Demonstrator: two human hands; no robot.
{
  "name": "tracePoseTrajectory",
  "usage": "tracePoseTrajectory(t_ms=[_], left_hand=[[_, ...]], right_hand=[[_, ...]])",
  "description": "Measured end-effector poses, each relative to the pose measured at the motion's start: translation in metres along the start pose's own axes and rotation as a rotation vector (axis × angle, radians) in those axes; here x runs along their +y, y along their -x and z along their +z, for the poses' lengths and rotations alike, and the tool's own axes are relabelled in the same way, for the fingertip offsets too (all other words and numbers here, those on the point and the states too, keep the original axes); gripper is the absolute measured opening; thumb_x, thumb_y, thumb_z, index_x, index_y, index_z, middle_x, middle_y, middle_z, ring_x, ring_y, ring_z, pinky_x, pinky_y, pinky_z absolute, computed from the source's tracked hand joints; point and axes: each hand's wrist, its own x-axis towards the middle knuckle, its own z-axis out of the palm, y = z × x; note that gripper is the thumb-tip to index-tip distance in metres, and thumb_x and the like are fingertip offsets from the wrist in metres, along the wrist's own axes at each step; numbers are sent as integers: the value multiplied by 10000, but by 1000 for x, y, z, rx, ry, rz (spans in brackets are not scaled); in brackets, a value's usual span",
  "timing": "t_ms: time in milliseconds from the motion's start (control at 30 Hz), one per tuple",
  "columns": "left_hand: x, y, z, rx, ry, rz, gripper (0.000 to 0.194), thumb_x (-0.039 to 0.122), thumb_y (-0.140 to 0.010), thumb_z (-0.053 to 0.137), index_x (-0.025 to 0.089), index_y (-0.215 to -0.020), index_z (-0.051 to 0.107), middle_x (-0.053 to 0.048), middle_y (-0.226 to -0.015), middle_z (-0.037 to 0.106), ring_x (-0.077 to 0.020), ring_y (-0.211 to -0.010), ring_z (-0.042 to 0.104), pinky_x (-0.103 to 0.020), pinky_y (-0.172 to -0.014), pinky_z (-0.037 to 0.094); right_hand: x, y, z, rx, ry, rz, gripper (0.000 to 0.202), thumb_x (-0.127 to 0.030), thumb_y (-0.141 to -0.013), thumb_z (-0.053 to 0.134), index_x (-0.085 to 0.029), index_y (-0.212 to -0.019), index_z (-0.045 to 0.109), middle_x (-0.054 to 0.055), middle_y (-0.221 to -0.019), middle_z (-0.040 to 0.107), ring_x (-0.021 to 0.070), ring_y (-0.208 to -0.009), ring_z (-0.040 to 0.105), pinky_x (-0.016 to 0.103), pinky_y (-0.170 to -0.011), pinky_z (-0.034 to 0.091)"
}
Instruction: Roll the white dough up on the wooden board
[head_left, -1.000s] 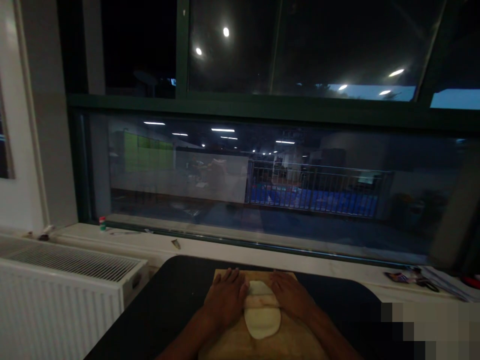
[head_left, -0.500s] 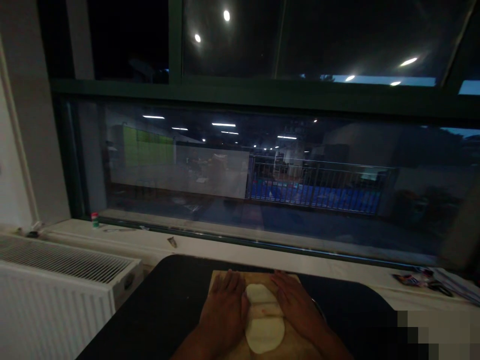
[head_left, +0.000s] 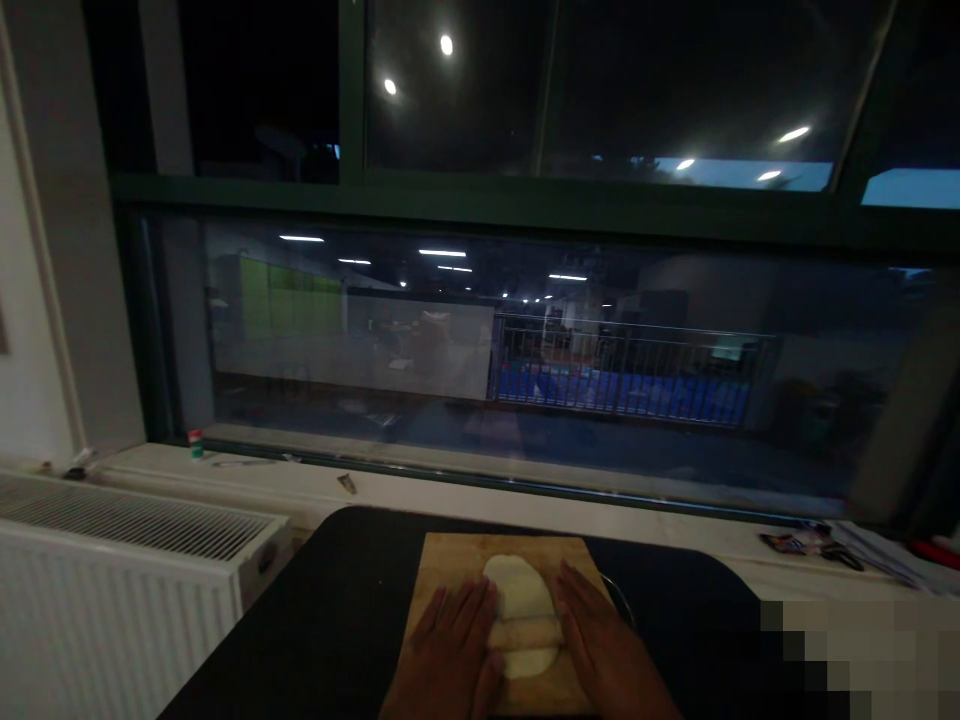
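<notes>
A flattened, elongated sheet of pale dough [head_left: 517, 588] lies on a wooden board [head_left: 450, 553]. Across the lower part of the dough runs a wooden rolling pin [head_left: 525, 633], its ends hidden under my hands. My left hand [head_left: 454, 640] rests over the pin's left end, palm down, with fingers stretched forward and the thumb towards the dough. On the right end lies my right hand [head_left: 600, 640], also palm down with straight fingers angled inward. Both hands press on the pin without visibly wrapping round it.
The board sits on a black table [head_left: 337, 600] against a white windowsill [head_left: 465, 505]. A white radiator [head_left: 120, 590] stands at the left. On the sill are a small red-and-green container [head_left: 196, 444] and, at right, papers [head_left: 874, 555]. A round rim [head_left: 619, 598] shows beside the board.
My hands and the rolling pin have come back towards me over the dough. More of the board's far part and the dough's far end now shows. The view has shifted slightly.
</notes>
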Motion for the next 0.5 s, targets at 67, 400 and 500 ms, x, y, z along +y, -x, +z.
tracePoseTrajectory(t_ms=[67,400,500], left_hand=[[-1,-3,-1,8,10,-3,580,518,-1001,222,215,-1486,319,-64,-1519,328,-272,-1389,326,-495,-1147,295],[-11,-38,-14,4,9,-136,569,467,-1012,157,188,-1404,461,-114,-1452,468,-285,-1362,382,-554,-1118,285],[-24,-46,-10,-42,8,-182,596,479,-1008,125,189,-1408,457,-123,-1480,426,-301,-1384,335,-574,-1113,269]], right_hand=[[2,-7,0,-9,-19,-31,485,-373,-1002,261,-184,-1368,518,52,-1449,447,212,-1344,403,414,-1122,354],[8,-81,8,-103,-68,-47,545,-357,-996,192,-146,-1274,610,92,-1321,592,224,-1271,497,419,-1115,325],[9,-101,11,-131,-81,-78,494,-347,-981,247,-185,-1250,629,69,-1271,633,210,-1201,555,387,-1068,373]])
